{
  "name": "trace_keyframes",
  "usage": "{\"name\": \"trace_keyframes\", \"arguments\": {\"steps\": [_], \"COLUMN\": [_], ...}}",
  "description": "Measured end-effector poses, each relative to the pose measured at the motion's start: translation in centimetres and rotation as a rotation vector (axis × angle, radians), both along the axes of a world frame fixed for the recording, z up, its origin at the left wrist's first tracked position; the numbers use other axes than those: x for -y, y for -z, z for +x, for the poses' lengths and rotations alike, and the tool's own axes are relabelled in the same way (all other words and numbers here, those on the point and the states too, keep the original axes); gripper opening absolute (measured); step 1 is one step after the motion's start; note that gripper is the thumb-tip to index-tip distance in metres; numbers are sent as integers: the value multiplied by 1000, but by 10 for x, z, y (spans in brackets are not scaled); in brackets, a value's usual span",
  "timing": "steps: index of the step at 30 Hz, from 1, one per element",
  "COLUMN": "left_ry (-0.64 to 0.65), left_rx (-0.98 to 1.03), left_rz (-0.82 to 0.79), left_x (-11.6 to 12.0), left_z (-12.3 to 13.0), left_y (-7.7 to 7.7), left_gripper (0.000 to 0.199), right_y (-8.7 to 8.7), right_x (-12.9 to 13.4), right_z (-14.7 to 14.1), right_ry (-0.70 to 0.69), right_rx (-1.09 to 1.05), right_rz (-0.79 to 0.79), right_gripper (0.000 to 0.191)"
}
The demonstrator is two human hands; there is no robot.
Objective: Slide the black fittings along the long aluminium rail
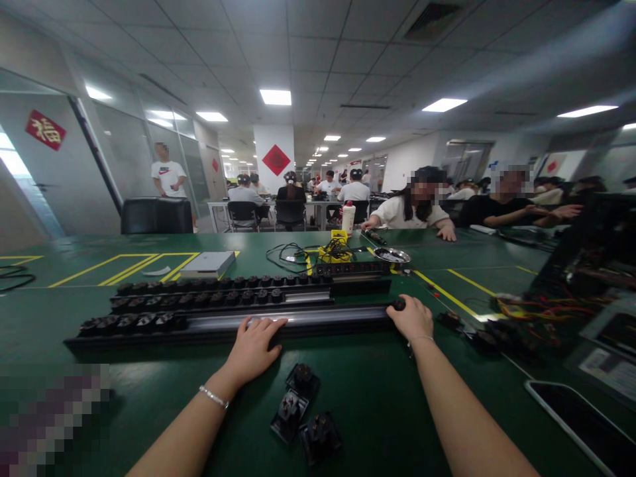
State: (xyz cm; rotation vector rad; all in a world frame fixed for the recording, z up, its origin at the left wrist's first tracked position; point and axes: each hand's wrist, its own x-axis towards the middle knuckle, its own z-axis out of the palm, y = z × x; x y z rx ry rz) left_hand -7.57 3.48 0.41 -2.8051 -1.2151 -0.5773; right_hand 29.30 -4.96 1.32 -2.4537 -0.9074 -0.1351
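Observation:
A long black metal rail (pixel 308 319) lies across the green table in front of me, with several round black socket modules (pixel 126 323) seated in its left part. My left hand (pixel 254 348) rests on the rail's near edge, fingers spread over it and thumb out to the side. At the rail's right end, my right hand (pixel 415 319) has its fingers closed around a small black socket module (pixel 398 305); its lower part is hidden. Loose on the table between my forearms are three more black modules (pixel 289 412), some with metal pins showing.
Behind the rail lie two similar rails (pixel 223 299) filled with modules. Farther back are a grey box (pixel 207 264), a yellow holder with black cables (pixel 334 248) and a metal dish (pixel 392 256). A phone (pixel 581 424) and wired equipment sit at right. People sit across the table.

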Motion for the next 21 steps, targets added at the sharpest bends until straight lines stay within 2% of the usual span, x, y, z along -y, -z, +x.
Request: {"name": "trace_keyframes", "arguments": {"steps": [10,21], "left_ry": [-2,-1], "left_rx": [-4,1], "left_rz": [3,-2], "left_x": [0,1], "left_z": [0,0], "left_y": [0,-1], "left_gripper": [53,52], "right_y": [-4,-1], "right_x": [3,5], "right_z": [6,12], "right_ry": [18,22], "right_rx": [-58,-130], "right_rz": [19,124], "right_gripper": [55,64]}}
